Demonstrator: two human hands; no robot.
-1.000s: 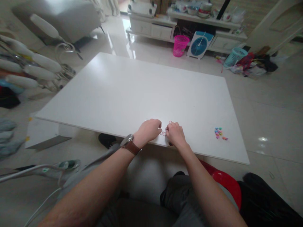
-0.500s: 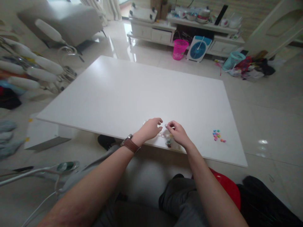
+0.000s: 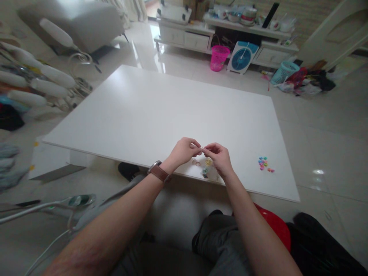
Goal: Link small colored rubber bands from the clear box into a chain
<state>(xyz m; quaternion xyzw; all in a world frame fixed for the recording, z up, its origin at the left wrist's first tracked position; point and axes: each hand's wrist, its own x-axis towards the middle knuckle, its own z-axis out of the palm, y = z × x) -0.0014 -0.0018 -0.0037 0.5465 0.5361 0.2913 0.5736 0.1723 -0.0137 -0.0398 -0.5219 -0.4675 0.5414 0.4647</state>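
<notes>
Both hands meet just above the near edge of the white table (image 3: 161,111). My left hand (image 3: 184,151), with a brown-strapped watch on its wrist, and my right hand (image 3: 220,157) pinch a tiny pale rubber band (image 3: 202,148) between their fingertips. Under the hands, several small coloured rubber bands (image 3: 201,165) lie loose on the tabletop. The band I hold is too small to make out its colour.
A little heap of colourful clips (image 3: 264,163) lies near the table's right front corner. On the floor beyond stand a pink basket (image 3: 219,57), a blue fan (image 3: 240,56) and a teal basket (image 3: 281,72). A red stool (image 3: 273,224) is under me.
Both hands have lifted off the tabletop and come together, fingertips touching around a small band. The loose bands that they covered now show on the table.
</notes>
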